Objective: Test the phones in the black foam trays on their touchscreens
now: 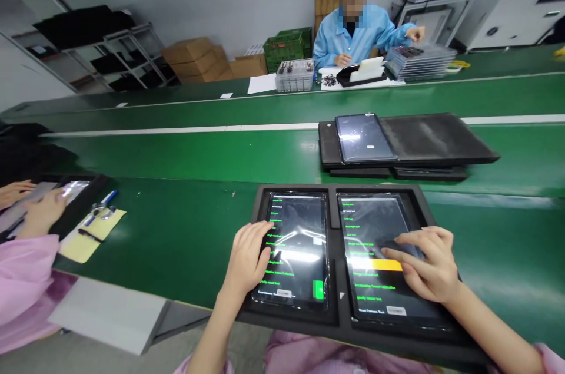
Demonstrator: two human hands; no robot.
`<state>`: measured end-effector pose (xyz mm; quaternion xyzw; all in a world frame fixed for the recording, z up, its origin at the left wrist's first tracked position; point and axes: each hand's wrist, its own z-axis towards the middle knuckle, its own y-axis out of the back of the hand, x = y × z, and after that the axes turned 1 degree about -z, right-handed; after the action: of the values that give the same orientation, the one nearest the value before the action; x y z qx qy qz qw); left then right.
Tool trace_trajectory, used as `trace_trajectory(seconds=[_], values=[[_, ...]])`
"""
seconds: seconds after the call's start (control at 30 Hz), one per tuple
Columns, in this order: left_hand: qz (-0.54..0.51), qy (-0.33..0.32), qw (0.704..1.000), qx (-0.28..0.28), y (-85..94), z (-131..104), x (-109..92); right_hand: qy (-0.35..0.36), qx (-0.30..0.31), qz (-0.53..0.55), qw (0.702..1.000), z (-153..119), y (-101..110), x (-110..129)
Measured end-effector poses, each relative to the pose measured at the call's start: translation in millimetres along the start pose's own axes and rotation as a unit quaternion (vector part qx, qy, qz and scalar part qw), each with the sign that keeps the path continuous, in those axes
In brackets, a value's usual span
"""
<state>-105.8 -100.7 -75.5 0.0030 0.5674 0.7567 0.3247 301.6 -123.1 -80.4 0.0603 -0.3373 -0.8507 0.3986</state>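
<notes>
Two tablets lie side by side in a black foam tray point(334, 280) at the table's near edge. The left tablet point(300, 215) shows a list of green text and a green block at its lower right. My left hand point(248, 256) rests along that tablet's left edge, fingers stretched out and holding nothing. On the right tablet point(371, 221), a similar list carries one yellow highlighted row. My right hand point(430, 262) is over its right side, fingers apart, the index fingertip at or just above the screen near the yellow row.
Beyond the tray, another tablet point(364, 138) lies on stacked black foam trays point(436, 138). At left, a neighbour's hands point(46, 209) work beside a yellow paper point(95, 238) with pens. Across the green table point(198, 156), a person in blue point(353, 38) sits near clear plastic boxes point(295, 76).
</notes>
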Motion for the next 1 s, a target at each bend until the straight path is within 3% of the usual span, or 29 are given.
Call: trace_trajectory(seconds=[0.23, 0.43, 0.6, 0.83, 1.0], values=[[-0.019, 0.002, 1.000, 0.014, 3.1, -0.7, -4.3, 0.003, 0.011, 0.003, 1.000, -2.6, 1.9, 0.6], [-0.018, -0.060, 0.998, -0.004, 5.8, 1.9, -9.5, 0.022, 0.002, -0.014, 1.000, 1.9, 3.7, -3.4], [-0.009, -0.068, 0.998, -0.013, 6.4, 2.8, -11.9, 0.019, 0.011, -0.009, 1.000, 2.2, 2.4, -4.3], [-0.004, -0.084, 0.996, -0.008, 8.3, 3.9, -13.6, -0.021, 0.066, -0.014, 0.997, -0.1, -4.1, -8.7], [-0.010, -0.071, 0.996, -0.053, 7.0, 2.1, -9.6, -0.062, 0.110, -0.011, 0.992, -4.1, -10.4, -10.1]])
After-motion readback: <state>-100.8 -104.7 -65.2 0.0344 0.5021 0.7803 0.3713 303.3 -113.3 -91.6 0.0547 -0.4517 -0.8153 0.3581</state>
